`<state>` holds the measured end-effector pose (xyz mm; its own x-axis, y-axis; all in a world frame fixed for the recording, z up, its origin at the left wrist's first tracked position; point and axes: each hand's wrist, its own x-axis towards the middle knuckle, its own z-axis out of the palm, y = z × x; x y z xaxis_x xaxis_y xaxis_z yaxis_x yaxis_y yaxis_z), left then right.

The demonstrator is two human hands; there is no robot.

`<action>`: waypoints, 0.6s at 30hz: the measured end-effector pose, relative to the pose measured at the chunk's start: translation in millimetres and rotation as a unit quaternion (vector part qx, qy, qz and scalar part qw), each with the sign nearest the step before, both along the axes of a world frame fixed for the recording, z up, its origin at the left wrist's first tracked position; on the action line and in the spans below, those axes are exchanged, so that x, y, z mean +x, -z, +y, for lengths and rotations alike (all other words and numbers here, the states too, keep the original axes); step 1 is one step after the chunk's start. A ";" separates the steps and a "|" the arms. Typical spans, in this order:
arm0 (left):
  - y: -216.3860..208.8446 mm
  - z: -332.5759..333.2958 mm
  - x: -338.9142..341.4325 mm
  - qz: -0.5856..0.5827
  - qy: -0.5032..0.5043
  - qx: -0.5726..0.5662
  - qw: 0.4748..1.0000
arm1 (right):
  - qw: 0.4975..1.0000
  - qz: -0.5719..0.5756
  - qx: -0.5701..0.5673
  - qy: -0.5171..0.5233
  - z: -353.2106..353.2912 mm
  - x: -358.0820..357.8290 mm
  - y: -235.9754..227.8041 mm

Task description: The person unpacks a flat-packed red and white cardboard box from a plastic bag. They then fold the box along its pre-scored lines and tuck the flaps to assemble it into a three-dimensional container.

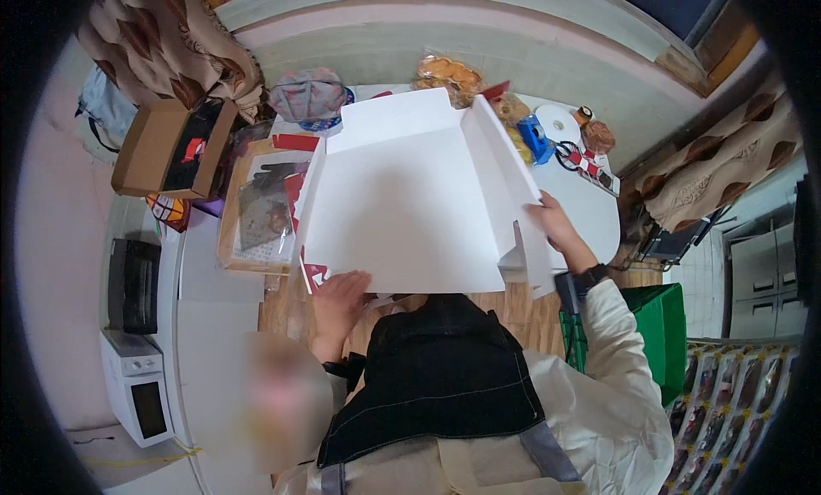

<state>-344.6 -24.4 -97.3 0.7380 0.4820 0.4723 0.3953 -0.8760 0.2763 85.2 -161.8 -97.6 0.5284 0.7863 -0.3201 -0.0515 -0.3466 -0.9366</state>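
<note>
A large white cardboard box (402, 204), partly folded, lies in front of me with its plain inside facing up. Its back flap leans away, and the right side panel (505, 165) stands up. Red printing shows on the left flaps. My right hand (556, 224) is closed round the near end of the right panel. At the near left corner, my left hand (340, 300) has its fingers curled over the box's edge; the thumb is hidden.
Left are an open brown carton (141, 148), a wooden tray (227, 238) with plastic bags, and a white microwave (137, 392). Behind the box sit a bag of bread-like food (449, 74), a blue tape dispenser (534, 137) and a white roll (556, 121). A green bin (658, 324) stands right.
</note>
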 end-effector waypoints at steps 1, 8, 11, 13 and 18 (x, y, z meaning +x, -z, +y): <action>-3.7 0.8 -2.1 -0.021 -0.024 -0.017 0.999 | 0.992 0.118 -0.002 0.032 -13.6 0.6 -9.5; -26.9 10.4 23.9 -0.019 -0.046 -0.078 0.996 | 0.959 0.276 -0.002 0.059 -94.3 7.1 100.2; -33.3 11.2 32.2 0.029 -0.031 -0.081 0.996 | 0.897 -0.256 -0.355 -0.066 -81.6 -34.7 49.1; -30.0 11.5 38.6 0.040 0.000 -0.083 0.996 | 0.772 -0.501 -0.371 -0.121 -79.6 -61.2 -4.2; -34.5 3.1 54.5 0.026 0.020 -0.074 0.997 | 0.806 -0.523 -0.078 -0.266 -55.7 -122.2 -73.2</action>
